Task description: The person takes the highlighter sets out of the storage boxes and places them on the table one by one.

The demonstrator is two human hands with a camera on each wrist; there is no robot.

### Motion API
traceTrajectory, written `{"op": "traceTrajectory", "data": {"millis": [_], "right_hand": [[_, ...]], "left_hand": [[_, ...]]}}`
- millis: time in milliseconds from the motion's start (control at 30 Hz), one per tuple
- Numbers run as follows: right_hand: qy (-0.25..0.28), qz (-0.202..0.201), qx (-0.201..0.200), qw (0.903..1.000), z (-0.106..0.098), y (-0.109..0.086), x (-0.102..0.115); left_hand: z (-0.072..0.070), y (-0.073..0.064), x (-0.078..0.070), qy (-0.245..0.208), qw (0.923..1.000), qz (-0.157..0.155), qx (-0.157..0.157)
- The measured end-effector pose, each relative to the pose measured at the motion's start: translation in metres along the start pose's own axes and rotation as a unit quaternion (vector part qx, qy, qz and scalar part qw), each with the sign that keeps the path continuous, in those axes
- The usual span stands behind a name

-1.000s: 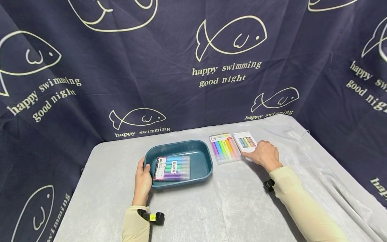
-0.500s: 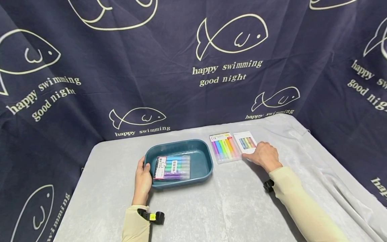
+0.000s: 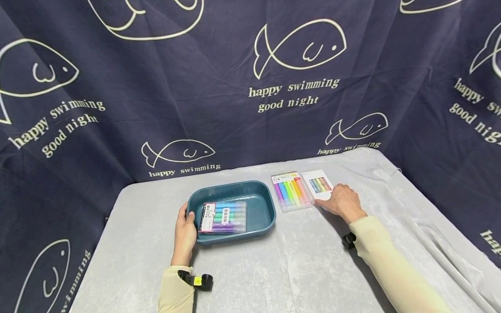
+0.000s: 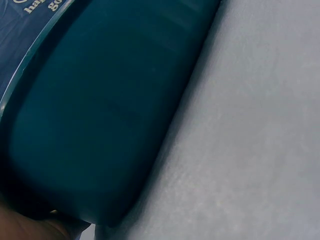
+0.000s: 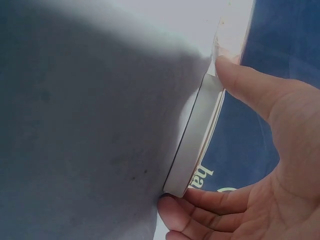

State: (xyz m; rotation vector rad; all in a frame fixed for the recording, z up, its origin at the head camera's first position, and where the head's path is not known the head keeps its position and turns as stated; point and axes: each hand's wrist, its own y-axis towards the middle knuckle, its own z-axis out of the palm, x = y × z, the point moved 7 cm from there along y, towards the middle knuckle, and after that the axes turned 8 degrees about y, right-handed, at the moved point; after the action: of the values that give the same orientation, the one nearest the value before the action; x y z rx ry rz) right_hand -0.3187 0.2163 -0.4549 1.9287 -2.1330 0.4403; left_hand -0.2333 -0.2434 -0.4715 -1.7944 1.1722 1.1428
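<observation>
My left hand (image 3: 185, 232) grips the left end of a teal plastic tray (image 3: 270, 217), its thumb over the rim. Inside, toward that end, lies a clear pack of blue, green and purple markers (image 3: 231, 217). At the right, my right hand (image 3: 346, 202) holds a flat white box (image 3: 320, 184) whose front shows several short coloured sticks. In the right wrist view, the thumb is at one end of the white box's edge (image 5: 192, 140) and the curled fingers are at the other. The left wrist view is mostly filled by the tray's outer wall (image 4: 110, 110).
Between the tray and the white box lies a clear pack of rainbow highlighters (image 3: 290, 191), its edge close to the box and my right thumb. A grey cloth (image 3: 250, 278) covers the table, wrinkled at the right. A navy fish-print curtain (image 3: 219, 108) stands behind and at both sides.
</observation>
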Motion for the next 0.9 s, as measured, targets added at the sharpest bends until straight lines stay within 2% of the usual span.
{"op": "traceTrajectory", "data": {"millis": [233, 900], "right_hand": [[-0.012, 0.015, 0.025, 0.9995, 0.002, -0.002, -0.001], [-0.001, -0.035, -0.017, 0.9993, -0.011, -0.006, 0.014]], "left_hand": [[0.001, 0.0, 0.002, 0.002, 0.9999, -0.009, 0.006], [0.002, 0.001, 0.003, 0.0, 0.9999, -0.007, 0.008]]}}
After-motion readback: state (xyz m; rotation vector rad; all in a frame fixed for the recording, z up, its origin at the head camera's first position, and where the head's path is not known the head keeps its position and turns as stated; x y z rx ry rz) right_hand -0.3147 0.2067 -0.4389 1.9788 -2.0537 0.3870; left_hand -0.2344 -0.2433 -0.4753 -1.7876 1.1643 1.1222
